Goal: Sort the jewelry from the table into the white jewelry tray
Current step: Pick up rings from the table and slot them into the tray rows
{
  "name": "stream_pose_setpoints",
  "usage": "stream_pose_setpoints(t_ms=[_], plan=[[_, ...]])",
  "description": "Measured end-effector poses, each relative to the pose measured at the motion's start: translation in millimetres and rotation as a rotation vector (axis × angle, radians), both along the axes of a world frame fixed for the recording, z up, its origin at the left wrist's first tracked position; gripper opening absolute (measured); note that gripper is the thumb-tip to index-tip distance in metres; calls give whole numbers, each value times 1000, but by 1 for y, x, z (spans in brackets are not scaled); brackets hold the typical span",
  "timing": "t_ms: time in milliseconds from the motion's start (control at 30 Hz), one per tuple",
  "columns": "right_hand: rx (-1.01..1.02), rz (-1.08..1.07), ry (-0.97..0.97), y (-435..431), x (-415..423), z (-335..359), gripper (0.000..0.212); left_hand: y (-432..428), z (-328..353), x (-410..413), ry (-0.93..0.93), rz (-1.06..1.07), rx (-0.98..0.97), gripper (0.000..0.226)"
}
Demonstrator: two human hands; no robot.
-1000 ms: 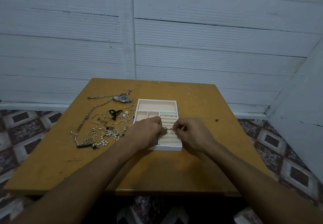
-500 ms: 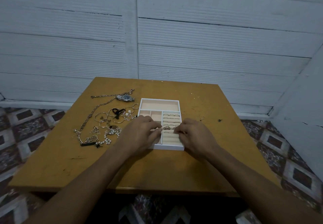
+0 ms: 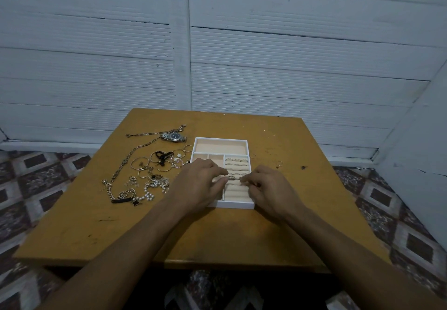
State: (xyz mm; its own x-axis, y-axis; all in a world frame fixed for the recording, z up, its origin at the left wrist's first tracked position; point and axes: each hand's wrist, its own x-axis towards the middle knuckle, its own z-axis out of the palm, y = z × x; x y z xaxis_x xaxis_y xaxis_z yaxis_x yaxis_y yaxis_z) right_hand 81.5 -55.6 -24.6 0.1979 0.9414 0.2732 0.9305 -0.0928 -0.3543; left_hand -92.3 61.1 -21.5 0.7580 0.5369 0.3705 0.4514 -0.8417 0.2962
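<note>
Table (image 3: 309, 218) centre, well inside its edges: left hand (image 3: 198, 186) rests on tray (image 3: 235, 205), right hand (image 3: 271, 193) pinches ring (image 3: 231, 177).

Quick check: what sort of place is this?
Probably a plain room in a home: a worn wooden table near a white plank wall, patterned floor tiles, and jewelry spread beside a white jewelry tray.

wall (image 3: 302, 73): white horizontal boards, scuffed | post (image 3: 181, 44): white, vertical, left of centre | side wall (image 3: 420, 135): white, at right | floor (image 3: 36, 179): patterned tiles, dark squares | counter (image 3: 217, 239): ochre wood, stained | light: dim, bluish
</note>
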Motion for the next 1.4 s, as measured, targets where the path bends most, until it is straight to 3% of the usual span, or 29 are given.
stream_pose_setpoints(t_ms=[367, 667, 867, 1233, 1400], plan=[[-10, -246, 213, 8, 40, 11, 32, 18, 11, 69, 99, -20, -49, 36], [-177, -438, 163, 28, 77, -2, 47, 20, 5, 139, 413, 132, -29, 43], [-216, -444, 130, 35, 85, -5, 42, 32, -1, 152, 485, 210, -50, 41], [-172, -487, 289, 41, 90, -2, 5, 28, 7, 161, 496, 274, -21, 46], [-150, -489, 344, 40, 90, -3, 15, 28, 7, 160, 477, 282, 2, 45]])
